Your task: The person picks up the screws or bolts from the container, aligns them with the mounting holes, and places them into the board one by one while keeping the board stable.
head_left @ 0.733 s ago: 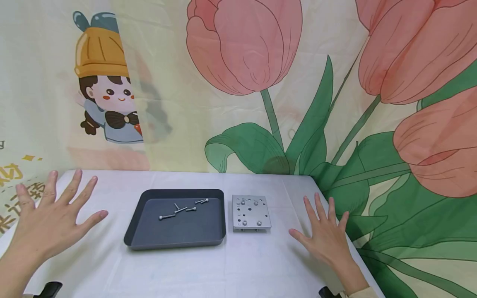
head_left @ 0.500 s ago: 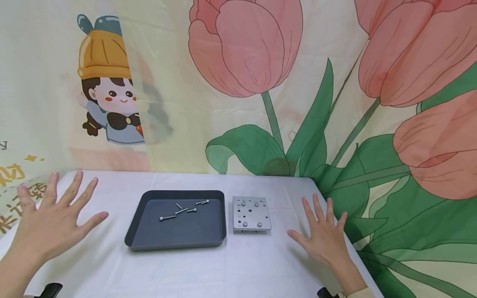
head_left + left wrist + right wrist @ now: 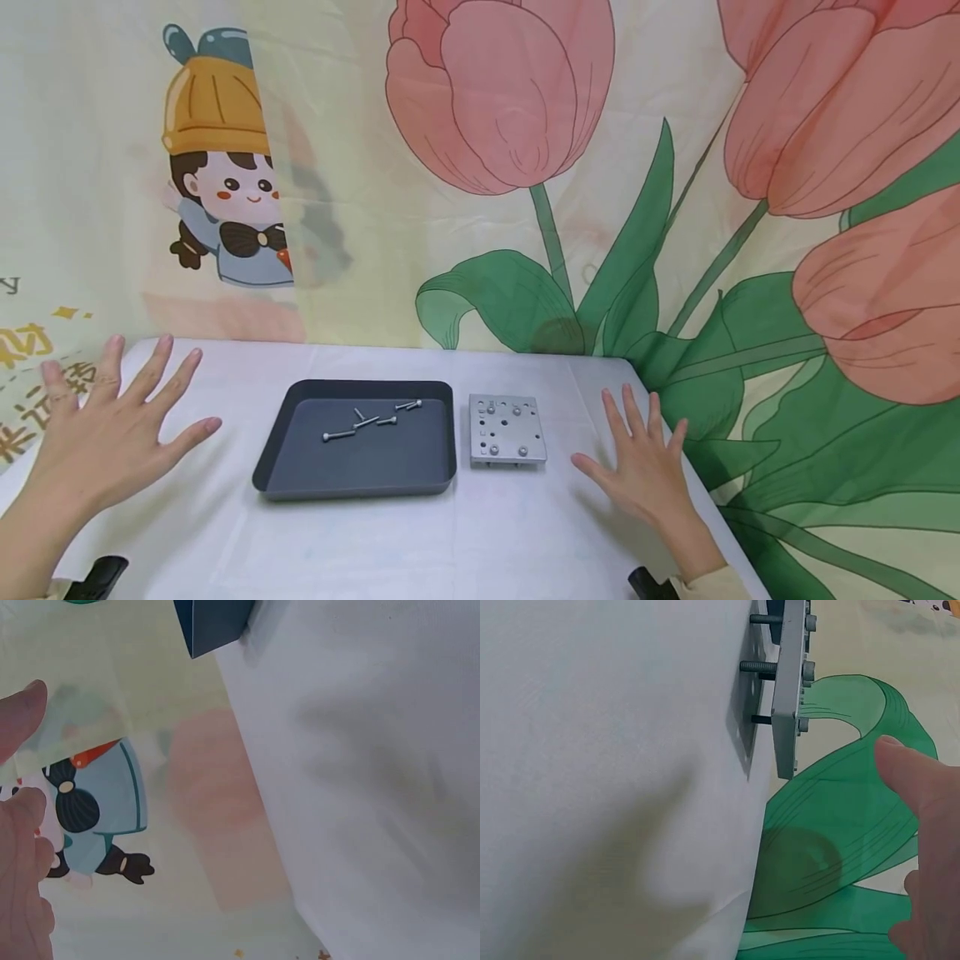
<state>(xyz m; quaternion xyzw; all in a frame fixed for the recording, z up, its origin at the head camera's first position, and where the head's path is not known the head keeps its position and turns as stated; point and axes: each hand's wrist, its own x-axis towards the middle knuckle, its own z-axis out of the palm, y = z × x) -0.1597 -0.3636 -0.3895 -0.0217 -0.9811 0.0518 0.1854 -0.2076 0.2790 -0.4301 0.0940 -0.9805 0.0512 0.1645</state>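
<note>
My left hand [image 3: 112,442] hovers over the table's left side with its fingers spread, holding nothing. On the right, my right hand [image 3: 645,475] is also spread and raised, its thumb toward a silver metal plate [image 3: 507,433]. Bolts stand through the plate; in the right wrist view their threaded shanks [image 3: 759,667] reach down and hold it up off the table. Left of the plate is a dark grey tray [image 3: 352,479], with several loose bolts [image 3: 365,422] lying in it. One corner of the tray [image 3: 217,622] shows at the top of the left wrist view.
A white cloth covers the table [image 3: 360,550]. Behind it hangs a curtain [image 3: 352,167] printed with tulips and a cartoon figure, which also runs along the right edge. Black wrist straps [image 3: 101,577] show at the bottom of the head view.
My right hand has drifted slightly left toward the plate. The left hand stays spread in nearly the same place. The head view has shifted a little; tray, bolts and plate lie as before.
</note>
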